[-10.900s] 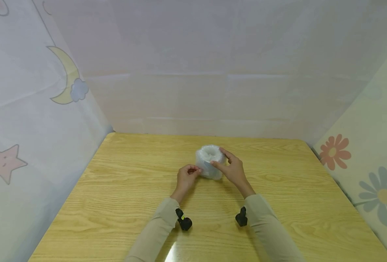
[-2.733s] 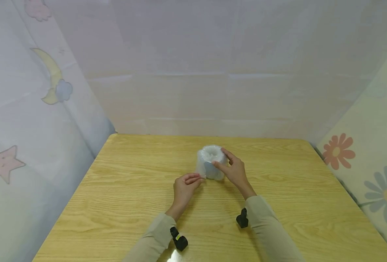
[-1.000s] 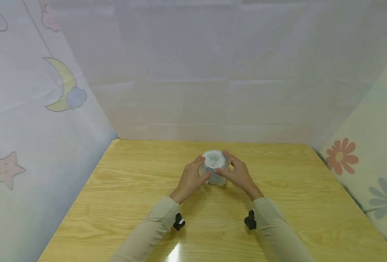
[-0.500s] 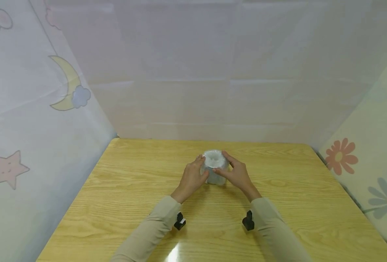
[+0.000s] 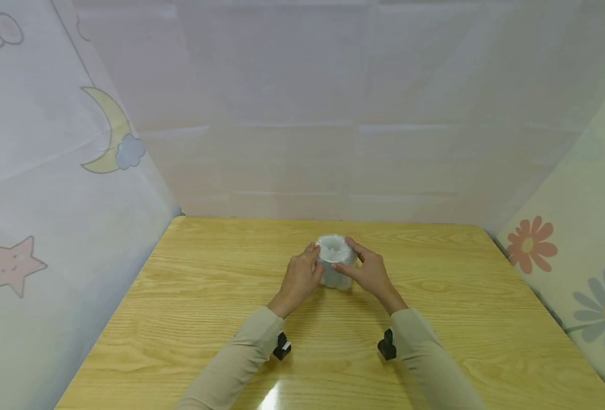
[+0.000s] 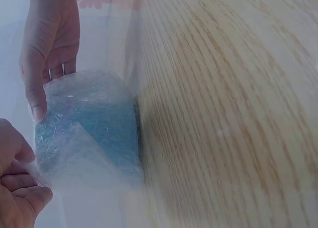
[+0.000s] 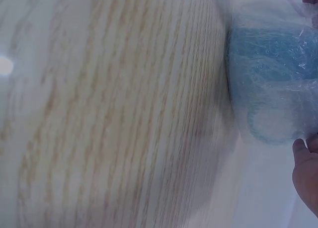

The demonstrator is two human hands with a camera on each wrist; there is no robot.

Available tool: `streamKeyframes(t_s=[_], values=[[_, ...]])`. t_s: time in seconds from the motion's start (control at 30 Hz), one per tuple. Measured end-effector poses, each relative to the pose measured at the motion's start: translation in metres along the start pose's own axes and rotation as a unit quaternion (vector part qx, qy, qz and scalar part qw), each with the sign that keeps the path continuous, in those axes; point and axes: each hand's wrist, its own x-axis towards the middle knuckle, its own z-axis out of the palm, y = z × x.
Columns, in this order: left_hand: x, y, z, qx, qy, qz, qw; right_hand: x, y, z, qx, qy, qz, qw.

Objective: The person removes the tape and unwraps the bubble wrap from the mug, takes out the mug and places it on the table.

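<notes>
A squat bundle in clear bubble wrap (image 5: 336, 277) stands on the table, its top gathered into a hollow ring. Through the plastic a blue-green body shows in the left wrist view, where a loose-looking slanting flap of wrap (image 6: 82, 156) lies across it. My left hand (image 5: 299, 279) holds the bundle's left side, fingers at the top edge and thumb in front; in its wrist view the left fingertips (image 6: 36, 195) pinch the wrap's edge. On the other side my right hand (image 5: 371, 277) grips the bundle between thumb and fingers. The blue-green thing's kind is hidden by the wrap.
A wood-grain table (image 5: 205, 273) stretches beneath both arms. Pale cloth walls close in the back (image 5: 302, 142) and both sides. Small black cameras (image 5: 282, 346) sit at the wrists over beige sleeves.
Earlier my left hand pinched the wrap's lower left edge and drew it out toward the front left. It has since moved up onto the bundle's side. My right hand has kept its grip.
</notes>
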Motion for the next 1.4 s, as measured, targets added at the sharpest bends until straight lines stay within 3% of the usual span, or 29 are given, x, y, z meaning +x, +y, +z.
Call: streamKeyframes(t_s=[0.5,0.77,1.07,1.4], values=[[-0.002,-0.002,-0.001,-0.027,-0.003,-0.001,0.9996,-0.001,-0.003,0.001,0.012,-0.001,0.009,1.000],[0.000,-0.007,-0.002,-0.067,-0.002,-0.006,0.9978,0.000,0.000,0.002,0.010,0.002,0.009,1.000],[0.002,-0.013,-0.004,-0.146,-0.004,-0.038,0.9885,0.000,0.000,0.001,0.009,0.004,0.011,1.000],[0.001,-0.013,-0.007,-0.174,0.001,-0.051,0.9835,-0.001,-0.001,0.000,0.018,0.002,0.010,1.000]])
